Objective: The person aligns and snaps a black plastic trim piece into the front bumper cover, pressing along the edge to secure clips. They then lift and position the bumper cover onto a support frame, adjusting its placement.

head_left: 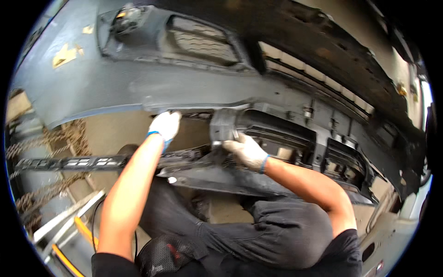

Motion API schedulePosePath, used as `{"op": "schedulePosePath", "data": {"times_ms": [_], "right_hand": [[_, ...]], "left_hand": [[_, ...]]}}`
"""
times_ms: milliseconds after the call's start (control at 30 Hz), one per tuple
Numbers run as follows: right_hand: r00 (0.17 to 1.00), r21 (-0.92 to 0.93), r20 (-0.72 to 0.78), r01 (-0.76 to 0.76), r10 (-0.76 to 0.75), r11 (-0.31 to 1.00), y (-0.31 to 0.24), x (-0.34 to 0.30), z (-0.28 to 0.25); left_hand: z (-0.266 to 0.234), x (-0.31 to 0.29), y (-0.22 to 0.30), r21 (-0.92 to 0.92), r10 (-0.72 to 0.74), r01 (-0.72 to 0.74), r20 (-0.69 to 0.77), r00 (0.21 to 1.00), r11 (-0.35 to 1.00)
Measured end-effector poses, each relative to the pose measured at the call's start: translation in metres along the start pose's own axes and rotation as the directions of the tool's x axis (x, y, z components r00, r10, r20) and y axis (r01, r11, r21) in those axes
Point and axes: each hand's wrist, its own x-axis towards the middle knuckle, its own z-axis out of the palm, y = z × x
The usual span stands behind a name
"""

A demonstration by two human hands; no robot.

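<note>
A large grey bumper (180,85) stretches across the space in front of the person, with a mesh grille (203,40) in its far part. The left hand (165,126), in a white glove with a blue cuff, is at the bumper's near edge, fingers curled; whether it grips the edge or only touches it, I cannot tell. The right hand (249,152), gloved alike, is beside a grey bracket (223,123), fingers partly bent toward it; blur hides whether it grasps anything. A dark slotted strip (92,162) runs in from the left, below the left hand. At far left, thick ropes (44,139) lie near the strip's end. Yellow scraps (64,56) stick to the bumper's upper left. The person's bent knee (293,231) is below the right hand.
</note>
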Motion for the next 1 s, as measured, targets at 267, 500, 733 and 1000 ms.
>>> {"op": "schedulePosePath", "data": {"times_ms": [267, 500, 733, 1000], "right_hand": [[0.998, -0.138, 0.048, 0.037, -0.031, 0.990, 0.010, 0.008, -0.014], [0.991, -0.638, 0.132, 0.086, -0.001, 0.765, -0.012, -0.038, -0.039], [1.000, -0.888, -0.008, 0.002, -0.021, 0.459, 0.038, -0.171, -0.094], [0.926, -0.942, -0.332, -0.337, -0.181, 0.006, 0.114, -0.226, -0.114]], "left_hand": [[-0.021, -0.064, 0.055, 0.514, 0.113, -0.115, 0.035, 0.993, 0.850], [-0.019, -0.059, 0.044, 0.694, 0.299, -0.210, -0.009, 0.954, 0.689], [-0.024, -0.045, 0.037, 0.723, 0.470, -0.254, -0.109, 0.876, 0.642], [-0.031, -0.045, 0.046, 0.642, 0.496, -0.341, -0.071, 0.865, 0.687]]}}
